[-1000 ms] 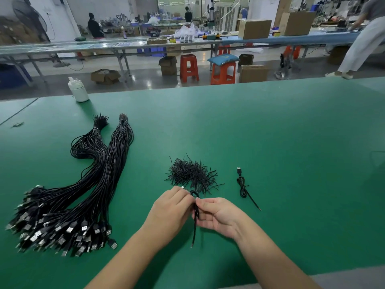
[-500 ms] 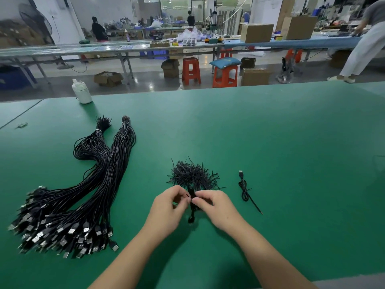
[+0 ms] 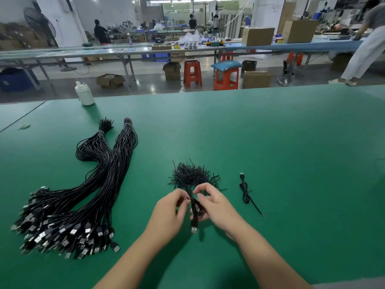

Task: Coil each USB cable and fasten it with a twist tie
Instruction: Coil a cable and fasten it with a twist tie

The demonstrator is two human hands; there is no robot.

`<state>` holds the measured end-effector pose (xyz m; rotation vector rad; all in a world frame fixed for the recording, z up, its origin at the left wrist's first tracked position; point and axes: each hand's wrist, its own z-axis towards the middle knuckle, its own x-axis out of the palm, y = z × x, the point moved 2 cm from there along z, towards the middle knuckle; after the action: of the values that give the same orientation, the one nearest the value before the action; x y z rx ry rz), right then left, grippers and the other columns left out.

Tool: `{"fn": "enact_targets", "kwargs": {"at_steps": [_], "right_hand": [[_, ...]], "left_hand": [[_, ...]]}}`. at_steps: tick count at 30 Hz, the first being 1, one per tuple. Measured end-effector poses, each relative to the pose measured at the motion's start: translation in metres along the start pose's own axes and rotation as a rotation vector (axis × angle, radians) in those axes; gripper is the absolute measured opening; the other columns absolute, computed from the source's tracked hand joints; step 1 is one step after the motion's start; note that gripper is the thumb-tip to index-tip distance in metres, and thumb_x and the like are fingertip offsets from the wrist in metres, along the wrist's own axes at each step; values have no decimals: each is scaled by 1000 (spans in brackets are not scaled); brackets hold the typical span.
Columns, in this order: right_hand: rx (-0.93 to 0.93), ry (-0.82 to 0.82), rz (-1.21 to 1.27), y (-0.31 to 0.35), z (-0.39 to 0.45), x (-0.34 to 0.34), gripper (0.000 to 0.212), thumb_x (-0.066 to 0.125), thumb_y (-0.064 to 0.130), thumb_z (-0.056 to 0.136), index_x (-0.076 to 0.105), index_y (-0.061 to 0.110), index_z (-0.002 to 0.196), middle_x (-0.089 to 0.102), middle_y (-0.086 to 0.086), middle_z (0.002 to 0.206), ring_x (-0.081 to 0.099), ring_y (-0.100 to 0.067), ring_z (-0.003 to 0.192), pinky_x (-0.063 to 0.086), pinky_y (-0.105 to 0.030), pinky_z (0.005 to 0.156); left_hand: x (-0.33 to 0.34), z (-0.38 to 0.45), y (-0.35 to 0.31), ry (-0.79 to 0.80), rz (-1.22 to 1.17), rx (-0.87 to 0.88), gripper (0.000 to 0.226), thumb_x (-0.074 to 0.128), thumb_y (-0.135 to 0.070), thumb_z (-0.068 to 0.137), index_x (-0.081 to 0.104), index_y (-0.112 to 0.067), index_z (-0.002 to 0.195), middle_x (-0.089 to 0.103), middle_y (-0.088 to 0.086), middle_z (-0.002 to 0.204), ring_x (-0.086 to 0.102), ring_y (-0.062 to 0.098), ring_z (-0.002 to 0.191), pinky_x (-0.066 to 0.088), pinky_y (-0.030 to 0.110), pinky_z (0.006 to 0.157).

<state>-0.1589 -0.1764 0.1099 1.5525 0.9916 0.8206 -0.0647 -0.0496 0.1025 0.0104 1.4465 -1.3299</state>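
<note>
Fingers (image 3: pixel 183 202) of my left hand (image 3: pixel 168 217) are curled in and pinching the coiled cable (image 3: pixel 195 207) from its left side, while the right hand (image 3: pixel 214 207) closes round it from the right, thumb and forefinger arched over the top of the coil. The cable sits bunched between the two hands just above the table (image 3: pixel 270 142), with its USB plug (image 3: pixel 194 229) hanging out below. I think a twist tie is already being worked round the coil, but the strands are all black and too fine here for me to be sure.

Directly behind my hands lies the loose pile of twist ties (image 3: pixel 192 176), nearly touching my fingertips. To the right, apart from my hands, one finished cable (image 3: pixel 245 190) lies coiled and tied. Off to the left is the big bundle of uncoiled cables (image 3: pixel 83 197), plugs fanned toward me. A white bottle (image 3: pixel 84 94) stands at the far left edge of the table.

What worries me from here: if either pinch slackens before the tie is twisted shut, I judge the coil will spring open and I will have to wind it again. The hanging plug could also drag a loop out by its weight. And with my hands so close to the pile, a stray tie could catch in the coil and come along with it.
</note>
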Motion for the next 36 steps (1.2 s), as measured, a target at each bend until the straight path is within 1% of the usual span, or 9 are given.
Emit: {"fn": "enact_targets", "kwargs": {"at_steps": [9, 13, 17, 22, 25, 27, 31, 33, 36], "right_hand": [[-94, 113, -60, 1, -5, -5, 30, 41, 1, 104, 64, 14, 117, 68, -26, 100, 67, -20, 87, 60, -38, 81], [-73, 139, -3, -5, -5, -4, 32, 50, -4, 99, 65, 16, 119, 70, -9, 91, 67, -11, 91, 58, -32, 84], [-78, 95, 72, -9, -3, -2, 29, 62, -3, 93, 67, 12, 118, 72, -5, 89, 68, -13, 80, 56, -26, 74], [-178, -120, -139, -9, 2, -4, 18, 70, 8, 90, 76, 22, 100, 59, -3, 102, 49, -2, 68, 37, -11, 63], [-161, -116, -123, -11, 3, -3, 11, 68, 12, 92, 74, 21, 91, 65, 13, 70, 49, 4, 53, 35, -8, 52], [-117, -137, -109, -13, 4, -2, 8, 68, 16, 93, 70, 22, 98, 59, 15, 54, 47, 1, 48, 35, -11, 46], [-94, -218, -105, -14, 4, -1, 18, 69, 23, 92, 54, 22, 102, 54, 9, 52, 40, -14, 48, 33, -26, 47], [-116, -225, -116, -12, 3, 1, 14, 66, 20, 94, 53, 16, 97, 51, 6, 50, 40, -16, 44, 34, -26, 45], [-126, -152, -73, -12, 2, 3, 7, 55, 10, 100, 60, 5, 99, 54, -3, 56, 50, -14, 47, 47, -26, 50]], "left_hand": [[-6, 10, 0, 142, -341, -247, 11, 63, -10, 94, 65, -15, 84, 69, 2, 68, 62, 12, 60, 49, 33, 63], [-8, 10, 0, 134, -315, -253, 10, 64, -11, 93, 65, -14, 84, 71, 7, 74, 60, 15, 63, 51, 36, 67], [-7, 9, -2, 124, -275, -236, 13, 64, -11, 93, 63, -18, 82, 67, -2, 70, 56, 11, 63, 47, 32, 65], [-6, 8, -5, 118, -316, -219, 12, 63, -7, 93, 63, -12, 83, 62, -2, 65, 46, 9, 57, 37, 20, 54], [-4, 7, -6, 99, -323, -217, 14, 64, -10, 93, 63, -15, 80, 62, -5, 64, 49, 6, 56, 38, 17, 55], [-3, 5, -6, 81, -237, -180, 15, 66, -15, 92, 61, -21, 79, 61, -10, 65, 49, 1, 57, 38, 14, 57], [-1, 1, -8, 41, 32, -12, 10, 60, -22, 95, 56, -26, 86, 58, -13, 77, 54, 4, 72, 43, 21, 66], [1, -1, -10, 29, 156, 105, 7, 54, -24, 97, 55, -24, 90, 55, -12, 84, 53, 11, 76, 46, 32, 70], [-1, -2, -11, 3, 197, 194, 6, 55, -20, 96, 55, -21, 91, 54, -9, 88, 54, 15, 78, 47, 34, 69]]}}
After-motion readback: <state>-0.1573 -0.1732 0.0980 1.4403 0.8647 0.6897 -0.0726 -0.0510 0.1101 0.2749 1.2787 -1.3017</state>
